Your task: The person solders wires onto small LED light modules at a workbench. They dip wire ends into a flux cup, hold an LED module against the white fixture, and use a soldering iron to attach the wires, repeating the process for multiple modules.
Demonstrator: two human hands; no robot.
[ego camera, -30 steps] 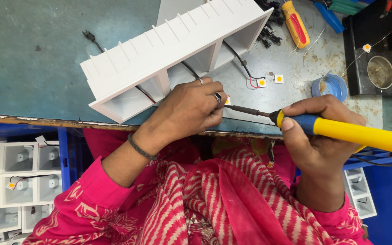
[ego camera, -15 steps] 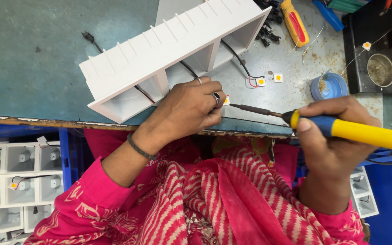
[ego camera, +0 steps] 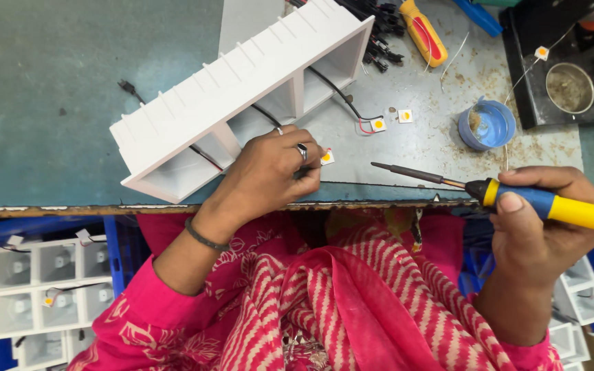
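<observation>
A small blue cup [ego camera: 487, 126] stands on the worktop [ego camera: 49, 89] toward its right side; the inside shows a brownish residue on the wall, and the substance cannot be identified. Beyond it, on a black stand [ego camera: 551, 69] at the far right corner, sits a round metal pot [ego camera: 570, 87] holding a dull grey-brown mass. A long white housing [ego camera: 242, 89] with open compartments lies diagonally across the middle of the worktop, its open side facing the near edge; black wires run through the compartments, and one black-and-red lead [ego camera: 352, 110] exits toward two small square LED chips [ego camera: 391, 120] lying just beside each other on the bare surface.

The left hand [ego camera: 269, 175] rests on the worktop near its front edge, just in front of the housing. Its fingers [ego camera: 304, 172] are curled narrowly and press down on a third small LED chip [ego camera: 326, 158], which shows at the fingertips with only its right part visible.

The right hand [ego camera: 541, 220] is at the front edge on the right side, closed firmly around the blue-and-yellow handle of a soldering iron [ego camera: 517, 196]. The iron's dark tip points left toward the held chip but stands apart from it, with bare worktop between tip and fingertips.

A yellow-and-red screwdriver [ego camera: 424, 31] lies at the far edge. Below the front edge, white square housings [ego camera: 49, 282] sit stacked at the left.
</observation>
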